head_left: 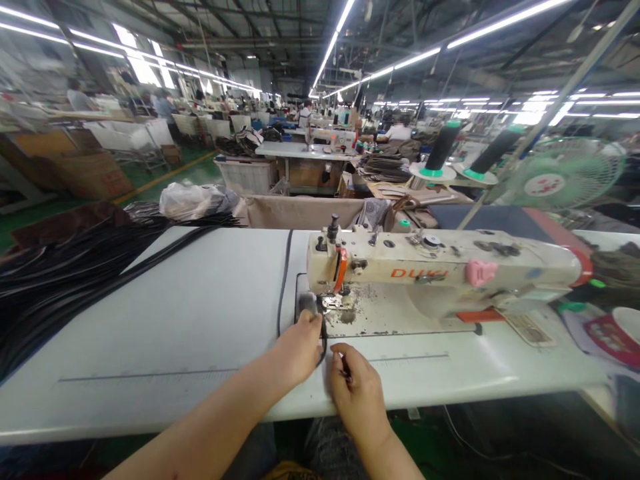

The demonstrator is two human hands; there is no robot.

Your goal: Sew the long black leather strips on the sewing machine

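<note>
My left hand (299, 343) is at the left end of the sewing machine (385, 267), just in front of the needle area. Its fingers are closed on a narrow black strip (324, 343), which curves down beside the fingertips. A long stretch of dark strip (285, 280) lies across the table to the left of the machine head. My right hand (357, 383) is close by at the table's front edge, fingers curled in a pinch. Something small and dark shows between them, too little to name. The needle and presser foot are partly hidden.
A heap of long black strips (60, 287) hangs over the left of the white table (200, 300). Two black thread cones (443, 150) and a green fan (560, 177) stand behind the machine. A red and white cup (613, 337) sits at the right edge.
</note>
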